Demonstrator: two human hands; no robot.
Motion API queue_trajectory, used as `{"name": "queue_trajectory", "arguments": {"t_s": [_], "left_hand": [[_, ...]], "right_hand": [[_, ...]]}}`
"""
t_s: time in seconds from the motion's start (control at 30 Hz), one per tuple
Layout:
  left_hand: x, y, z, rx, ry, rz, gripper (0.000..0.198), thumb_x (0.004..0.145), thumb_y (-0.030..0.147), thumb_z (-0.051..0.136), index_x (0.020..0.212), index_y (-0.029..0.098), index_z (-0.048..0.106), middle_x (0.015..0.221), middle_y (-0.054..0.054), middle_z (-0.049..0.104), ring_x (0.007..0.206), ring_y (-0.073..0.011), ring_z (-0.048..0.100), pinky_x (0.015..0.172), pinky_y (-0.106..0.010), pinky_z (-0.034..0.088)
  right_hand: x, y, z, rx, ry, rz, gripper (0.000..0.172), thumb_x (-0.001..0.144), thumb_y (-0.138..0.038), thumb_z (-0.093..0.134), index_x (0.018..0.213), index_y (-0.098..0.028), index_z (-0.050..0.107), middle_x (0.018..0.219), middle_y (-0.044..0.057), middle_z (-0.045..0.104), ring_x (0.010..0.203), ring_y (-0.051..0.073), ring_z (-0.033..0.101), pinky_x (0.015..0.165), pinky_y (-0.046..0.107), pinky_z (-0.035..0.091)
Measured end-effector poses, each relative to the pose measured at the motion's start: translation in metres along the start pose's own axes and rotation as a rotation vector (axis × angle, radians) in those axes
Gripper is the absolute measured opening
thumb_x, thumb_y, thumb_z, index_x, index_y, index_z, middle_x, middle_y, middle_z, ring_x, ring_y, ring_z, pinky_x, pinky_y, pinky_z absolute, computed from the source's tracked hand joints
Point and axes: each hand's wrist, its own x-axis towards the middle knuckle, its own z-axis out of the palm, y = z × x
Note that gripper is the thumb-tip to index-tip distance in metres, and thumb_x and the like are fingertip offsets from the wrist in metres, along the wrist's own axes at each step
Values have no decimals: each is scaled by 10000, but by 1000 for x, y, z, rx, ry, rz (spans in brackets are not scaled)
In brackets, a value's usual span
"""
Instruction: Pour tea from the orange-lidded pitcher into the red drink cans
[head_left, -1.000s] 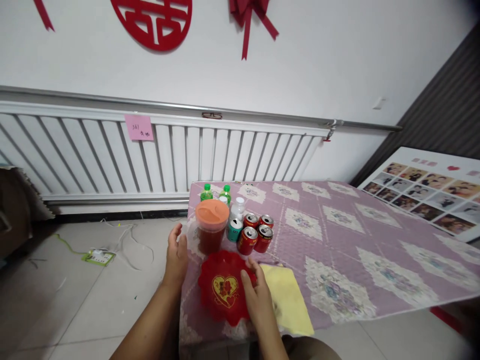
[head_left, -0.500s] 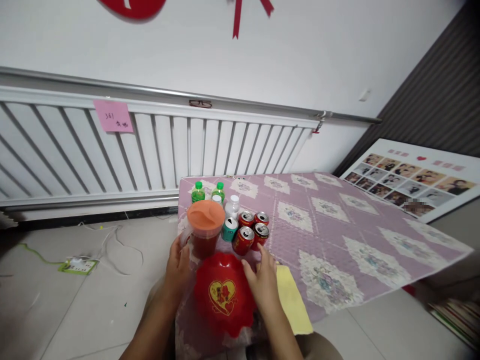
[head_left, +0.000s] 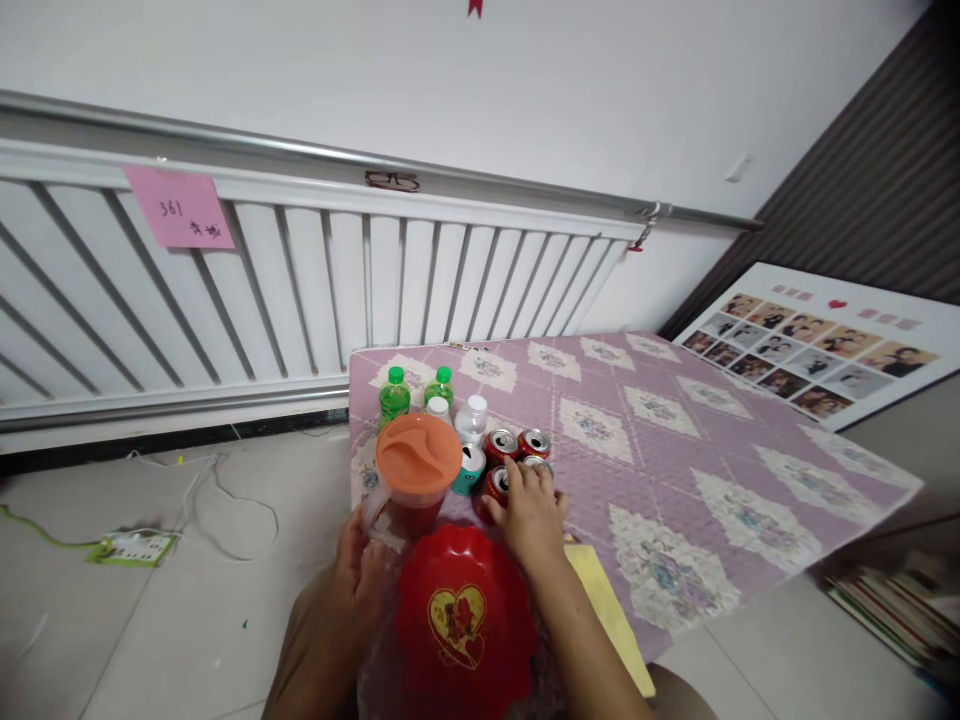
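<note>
My right hand (head_left: 536,515) is on the front pair of red drink cans. Its fingers curve over the front right can and hide most of it, while the thumb lies against the front left red can (head_left: 495,488). My left hand (head_left: 358,570) is beside the handle of a clear pitcher (head_left: 412,510) with an orange lid, its thumb and fingers apart and nothing visible in them. Between my forearms is a scalloped red plastic dish (head_left: 465,620) with a gold heart print. A teal can (head_left: 469,470) stands between the pitcher and the red cans.
Two green-capped bottles (head_left: 394,398) and two white-capped clear bottles (head_left: 471,420) stand behind the pitcher. A yellow cloth (head_left: 611,610) lies right of my right forearm. The patterned purple cover (head_left: 517,385) reaches to a white radiator (head_left: 420,270). A power strip (head_left: 135,547) lies on the floor.
My right hand has moved forward from beside the dish onto the front red cans. My left hand stays near the pitcher handle. The view has tilted down slightly.
</note>
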Motion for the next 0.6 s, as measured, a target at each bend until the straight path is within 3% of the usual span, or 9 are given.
{"name": "queue_trajectory", "arguments": {"t_s": [0.13, 0.23, 0.37, 0.47, 0.6], "left_hand": [[6, 3, -5, 1, -59, -60, 495, 986, 370, 444, 1471, 271, 445, 1435, -89, 633, 1253, -289, 645, 1008, -402, 534], [5, 0, -9, -22, -61, -29, 516, 985, 386, 438, 1480, 241, 423, 1487, -107, 584, 1316, -289, 601, 1038, -409, 524], [-16, -12, -11, -57, 137, -1, 547, 1010, 423, 403, 1525, 249, 341, 1594, -130, 437, 1401, -296, 511, 1095, -457, 486], [-41, -23, -11, -33, 230, 28, 523, 1011, 436, 419, 1504, 264, 380, 1581, -132, 431, 1436, -309, 461, 1125, -500, 453], [-57, -35, -9, -70, 111, 25, 526, 1003, 424, 450, 1489, 232, 392, 1503, -170, 504, 1406, -304, 503, 1084, -483, 493]], "right_hand": [[0, -2, 6, 43, 10, -21, 573, 838, -239, 702, 1393, -186, 574, 1386, 177, 633, 1358, 390, 459, 1026, 561, 344], [0, -3, 0, 79, 22, -44, 569, 833, -223, 690, 1388, -185, 572, 1345, 177, 637, 1307, 383, 505, 1016, 562, 377], [-11, 1, -24, 270, 35, -185, 648, 828, -228, 658, 1450, -158, 491, 1355, 189, 586, 1264, 340, 548, 1049, 518, 439], [-34, 4, -43, 526, -89, -418, 690, 799, -153, 610, 1470, -167, 450, 1397, 166, 550, 1334, 284, 516, 1136, 456, 420], [-76, 3, -51, 556, -371, -512, 763, 739, -60, 561, 1484, -198, 466, 1505, 141, 477, 1419, 252, 457, 1184, 415, 389]]}}
